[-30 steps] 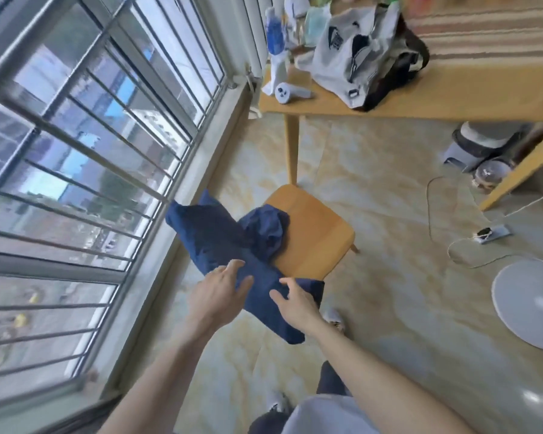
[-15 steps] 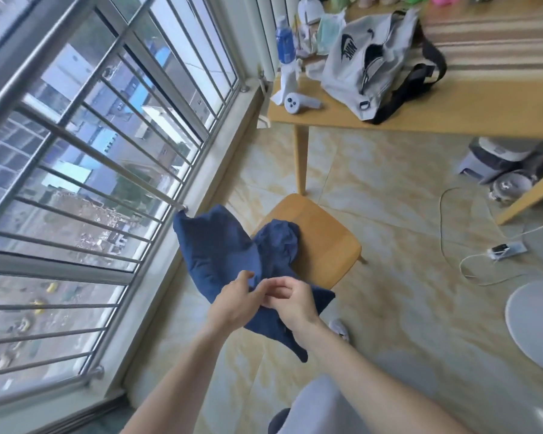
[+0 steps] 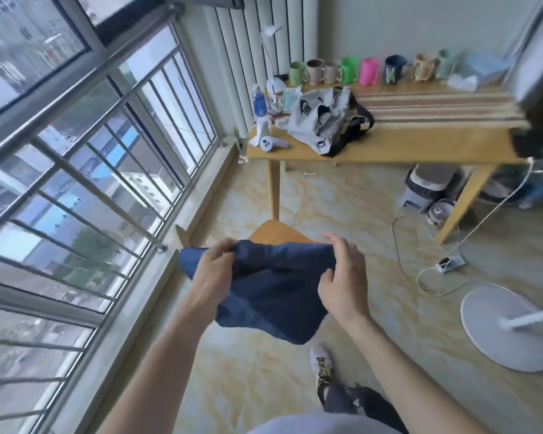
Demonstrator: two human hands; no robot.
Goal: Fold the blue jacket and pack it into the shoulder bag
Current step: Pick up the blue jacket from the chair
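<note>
The blue jacket (image 3: 270,292) hangs in the air as a loose bundle, held above the wooden stool (image 3: 273,232). My left hand (image 3: 212,270) grips its upper left edge, and my right hand (image 3: 342,277) grips its upper right edge. The lower part of the jacket droops below my hands. The grey shoulder bag (image 3: 318,120) with a black strap lies slumped on the wooden table (image 3: 389,145), well beyond the jacket. Its opening faces up and to the right.
A white hair dryer (image 3: 271,142), a blue bottle (image 3: 259,103) and a row of several mugs (image 3: 370,70) share the table. A barred window (image 3: 91,183) runs along the left. A fan base (image 3: 508,327) and power strip with cables (image 3: 449,264) lie on the floor at right.
Both hands have lifted the jacket off the stool and pulled apart, stretching its top edge between them. My view has tilted up toward the table.
</note>
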